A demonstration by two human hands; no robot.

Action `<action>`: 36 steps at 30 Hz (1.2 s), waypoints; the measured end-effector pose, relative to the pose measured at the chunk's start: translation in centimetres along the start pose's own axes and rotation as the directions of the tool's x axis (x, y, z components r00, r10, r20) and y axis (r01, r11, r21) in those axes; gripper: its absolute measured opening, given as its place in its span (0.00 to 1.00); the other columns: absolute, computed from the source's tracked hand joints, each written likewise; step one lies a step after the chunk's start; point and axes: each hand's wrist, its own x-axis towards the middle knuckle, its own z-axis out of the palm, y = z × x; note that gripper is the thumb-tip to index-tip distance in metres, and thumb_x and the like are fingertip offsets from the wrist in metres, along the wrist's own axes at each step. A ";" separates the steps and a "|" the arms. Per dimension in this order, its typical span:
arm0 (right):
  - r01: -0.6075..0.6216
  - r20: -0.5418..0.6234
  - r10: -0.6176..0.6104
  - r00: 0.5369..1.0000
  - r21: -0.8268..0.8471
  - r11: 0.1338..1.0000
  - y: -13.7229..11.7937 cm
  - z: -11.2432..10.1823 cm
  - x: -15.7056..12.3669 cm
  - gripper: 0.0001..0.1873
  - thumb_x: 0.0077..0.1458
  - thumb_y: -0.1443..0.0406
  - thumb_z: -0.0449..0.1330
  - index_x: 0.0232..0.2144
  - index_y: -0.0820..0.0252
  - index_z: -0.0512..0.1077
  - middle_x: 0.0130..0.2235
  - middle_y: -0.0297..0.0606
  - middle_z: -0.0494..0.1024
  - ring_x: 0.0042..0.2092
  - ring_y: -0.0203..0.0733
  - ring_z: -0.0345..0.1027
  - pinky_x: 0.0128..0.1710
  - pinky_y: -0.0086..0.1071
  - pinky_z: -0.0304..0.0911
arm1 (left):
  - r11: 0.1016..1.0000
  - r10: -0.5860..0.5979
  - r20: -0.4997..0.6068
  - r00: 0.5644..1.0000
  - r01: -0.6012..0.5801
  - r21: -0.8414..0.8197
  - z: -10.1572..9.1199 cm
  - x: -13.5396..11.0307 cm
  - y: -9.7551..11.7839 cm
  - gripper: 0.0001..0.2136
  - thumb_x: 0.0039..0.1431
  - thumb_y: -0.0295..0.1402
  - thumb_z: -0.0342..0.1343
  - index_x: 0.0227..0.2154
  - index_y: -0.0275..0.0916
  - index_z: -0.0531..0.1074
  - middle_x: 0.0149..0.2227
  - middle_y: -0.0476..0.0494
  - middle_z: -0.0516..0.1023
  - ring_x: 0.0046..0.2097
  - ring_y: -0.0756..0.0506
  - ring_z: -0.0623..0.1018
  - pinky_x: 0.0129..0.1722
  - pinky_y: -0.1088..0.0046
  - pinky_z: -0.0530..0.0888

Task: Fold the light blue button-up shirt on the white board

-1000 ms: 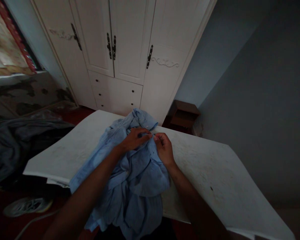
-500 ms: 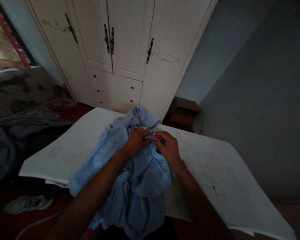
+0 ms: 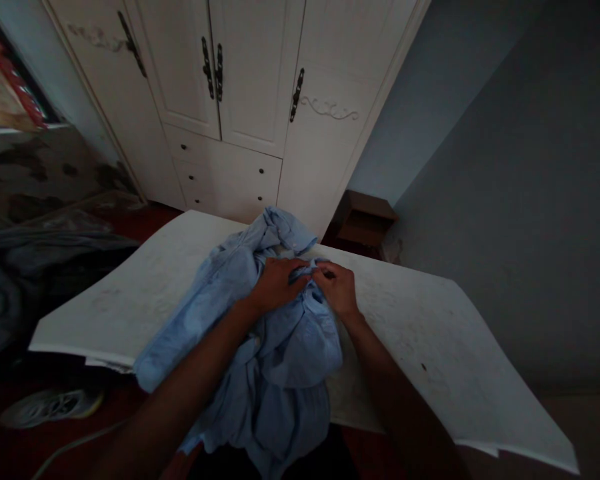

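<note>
A light blue button-up shirt [image 3: 300, 357] lies bunched on the white table [image 3: 395, 320], its lower part hanging over the near edge. My left hand [image 3: 280, 281] is closed on a fold of the shirt, thumb and fingers pinching the cloth. Right beside it, my right hand [image 3: 337, 287] pinches the same part of the shirt, and the fingertips of both hands nearly meet. What exactly lies between the fingertips is too small and dark to make out. The collar end of the shirt rests toward the table's far edge.
Behind the table stands a white wardrobe [image 3: 245, 87] with dark handles. A small brown cabinet [image 3: 365, 217] sits by the grey wall. Dark clothing [image 3: 40, 273] is piled at the left, with a shoe [image 3: 53, 407] on the red floor below.
Both hands stay on the same part of the shirt, with the right fingers shifting slightly at the pinch. The whole view has moved a little.
</note>
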 end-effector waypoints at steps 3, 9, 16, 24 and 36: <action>-0.092 0.006 0.092 0.996 0.183 0.979 0.1 0.0 0.2 0.10 0.46 0.61 0.59 0.26 0.60 0.78 0.26 0.33 0.78 0.28 0.38 0.70 0.29 0.28 0.64 | 0.996 -0.064 -0.036 0.997 0.061 -0.070 -0.4 0.2 0.5 0.15 0.59 0.42 0.54 0.42 0.38 0.76 0.41 0.44 0.81 0.43 0.44 0.78 0.49 0.67 0.67; -0.191 0.102 0.167 0.981 0.309 0.932 0.2 0.0 0.3 0.11 0.44 0.60 0.61 0.25 0.61 0.78 0.23 0.32 0.75 0.23 0.34 0.65 0.24 0.27 0.59 | 0.995 -0.085 0.078 0.993 0.080 0.055 -0.9 0.3 0.5 0.17 0.61 0.44 0.50 0.44 0.37 0.75 0.38 0.41 0.81 0.42 0.42 0.78 0.48 0.64 0.66; -0.166 0.061 0.154 0.986 0.315 0.935 0.0 -0.1 0.5 0.10 0.45 0.59 0.62 0.26 0.60 0.78 0.27 0.35 0.78 0.28 0.37 0.68 0.28 0.28 0.63 | 1.000 -0.013 0.155 0.988 0.013 -0.003 0.1 0.2 -1.1 0.14 0.63 0.36 0.48 0.47 0.39 0.73 0.44 0.41 0.80 0.47 0.41 0.76 0.52 0.60 0.64; -0.133 0.202 0.086 0.976 0.234 0.963 1.0 -0.6 0.9 0.12 0.46 0.59 0.62 0.29 0.61 0.77 0.26 0.34 0.77 0.27 0.36 0.69 0.27 0.27 0.63 | 0.997 -0.066 0.059 0.996 0.068 -0.037 0.8 0.2 -1.4 0.13 0.61 0.36 0.50 0.43 0.38 0.76 0.40 0.43 0.81 0.43 0.42 0.77 0.50 0.62 0.65; 0.077 0.127 -0.073 0.989 -0.027 0.997 0.5 -0.5 0.6 0.09 0.48 0.63 0.58 0.28 0.59 0.78 0.27 0.35 0.78 0.28 0.37 0.69 0.30 0.28 0.64 | 0.990 0.098 0.010 0.995 -0.098 0.096 0.8 -0.2 -1.2 0.14 0.62 0.39 0.49 0.42 0.38 0.75 0.40 0.40 0.80 0.44 0.41 0.76 0.50 0.58 0.62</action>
